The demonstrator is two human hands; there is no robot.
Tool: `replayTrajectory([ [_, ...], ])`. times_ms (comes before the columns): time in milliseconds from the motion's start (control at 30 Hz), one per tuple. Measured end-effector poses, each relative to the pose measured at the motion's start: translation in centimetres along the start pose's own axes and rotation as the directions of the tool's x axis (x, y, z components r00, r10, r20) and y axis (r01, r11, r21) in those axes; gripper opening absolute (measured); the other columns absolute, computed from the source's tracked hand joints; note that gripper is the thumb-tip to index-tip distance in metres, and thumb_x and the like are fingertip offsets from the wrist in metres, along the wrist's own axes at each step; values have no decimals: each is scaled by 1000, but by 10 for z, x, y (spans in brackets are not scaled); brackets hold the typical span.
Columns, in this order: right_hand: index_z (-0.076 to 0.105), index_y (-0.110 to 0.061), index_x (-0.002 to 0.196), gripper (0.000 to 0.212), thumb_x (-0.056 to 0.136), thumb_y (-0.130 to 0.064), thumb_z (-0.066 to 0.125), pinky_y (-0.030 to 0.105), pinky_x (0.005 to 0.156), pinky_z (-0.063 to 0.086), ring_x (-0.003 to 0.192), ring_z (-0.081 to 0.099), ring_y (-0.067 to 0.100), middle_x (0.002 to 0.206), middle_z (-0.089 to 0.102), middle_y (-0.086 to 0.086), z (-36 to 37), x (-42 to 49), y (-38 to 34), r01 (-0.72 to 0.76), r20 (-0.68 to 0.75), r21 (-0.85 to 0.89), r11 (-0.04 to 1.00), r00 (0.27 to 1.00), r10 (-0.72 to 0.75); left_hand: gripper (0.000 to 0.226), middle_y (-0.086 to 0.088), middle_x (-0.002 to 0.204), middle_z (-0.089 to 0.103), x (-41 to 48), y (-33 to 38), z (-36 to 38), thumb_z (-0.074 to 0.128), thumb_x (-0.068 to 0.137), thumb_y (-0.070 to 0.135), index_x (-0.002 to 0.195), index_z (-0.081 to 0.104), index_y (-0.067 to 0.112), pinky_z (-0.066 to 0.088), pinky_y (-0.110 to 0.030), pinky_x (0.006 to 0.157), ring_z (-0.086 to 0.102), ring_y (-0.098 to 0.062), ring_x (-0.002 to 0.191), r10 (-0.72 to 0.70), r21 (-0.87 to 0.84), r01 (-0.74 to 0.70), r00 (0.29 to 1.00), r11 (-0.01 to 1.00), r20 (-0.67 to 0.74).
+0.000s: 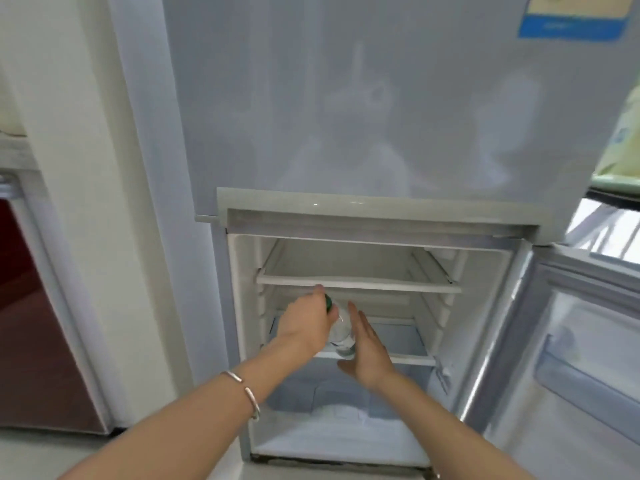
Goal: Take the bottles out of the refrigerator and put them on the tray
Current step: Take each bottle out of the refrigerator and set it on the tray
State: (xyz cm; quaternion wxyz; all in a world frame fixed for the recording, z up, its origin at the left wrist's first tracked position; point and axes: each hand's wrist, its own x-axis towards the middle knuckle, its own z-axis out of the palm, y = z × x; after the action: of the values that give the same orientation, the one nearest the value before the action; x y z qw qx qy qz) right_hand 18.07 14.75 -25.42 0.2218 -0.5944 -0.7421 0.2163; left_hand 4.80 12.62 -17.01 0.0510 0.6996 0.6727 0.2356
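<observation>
A clear plastic bottle [343, 336] with a green cap stands on the lower shelf [412, 359] of the open refrigerator [485, 306]. My left hand [306, 323] is wrapped around the bottle's neck and top. My right hand [369, 348] is beside the bottle on its right, fingers straight and apart, palm toward it, and it may be touching. No tray is in view.
The upper shelf [356, 280] sits just above my left hand. The fridge door [581, 358] stands open to the right, with a door bin. A crisper space lies below. A white wall and a red cabinet [38, 323] are on the left.
</observation>
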Motion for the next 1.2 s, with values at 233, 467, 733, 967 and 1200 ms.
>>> replayTrajectory([
  [233, 18, -27, 143, 116, 51, -34, 89, 32, 105, 44, 121, 52, 12, 126, 52, -17, -70, -64, -11, -52, 66, 379, 924, 997, 29, 36, -5, 96, 70, -46, 111, -80, 44, 92, 47, 108, 50, 16, 41, -33, 66, 67, -33, 88, 300, 226, -259, 939, 939, -171],
  [467, 51, -18, 124, 74, 60, -15, 87, 34, 94, 54, 107, 66, 15, 115, 68, -1, -192, -141, -20, 155, -208, 643, 750, 978, -24, 34, 2, 88, 71, -73, 246, -139, 52, 87, 50, 101, 60, 20, 50, -32, 68, 67, -22, 79, 501, 136, -491, 769, 861, -397],
  [733, 42, -18, 124, 74, 65, -9, 86, 33, 77, 60, 95, 69, 19, 115, 64, 3, -328, -208, 6, 259, -469, 639, 725, 878, 100, 40, 6, 82, 58, -74, 363, -170, 55, 92, 43, 123, 58, 18, 40, -13, 56, 48, -4, 64, 472, -213, -719, 620, 662, -626],
  [967, 45, -17, 127, 65, 73, -20, 82, 18, 66, 56, 85, 68, 11, 108, 65, 4, -427, -219, 50, 325, -751, 474, 818, 635, 183, 27, -10, 116, 66, -51, 428, -119, 41, 101, 13, 120, 58, 7, 54, -15, 63, 67, -23, 101, 467, -632, -608, 787, 481, -402],
  [1200, 46, -18, 134, 61, 81, -26, 75, 40, 85, 56, 94, 66, 19, 108, 62, -2, -512, -175, 126, 149, -852, 332, 932, 472, 228, 51, -7, 145, 48, -6, 523, -83, 37, 100, 3, 149, 34, 17, 53, -23, 85, 58, -21, 115, 643, -738, -471, 763, 483, -66],
])
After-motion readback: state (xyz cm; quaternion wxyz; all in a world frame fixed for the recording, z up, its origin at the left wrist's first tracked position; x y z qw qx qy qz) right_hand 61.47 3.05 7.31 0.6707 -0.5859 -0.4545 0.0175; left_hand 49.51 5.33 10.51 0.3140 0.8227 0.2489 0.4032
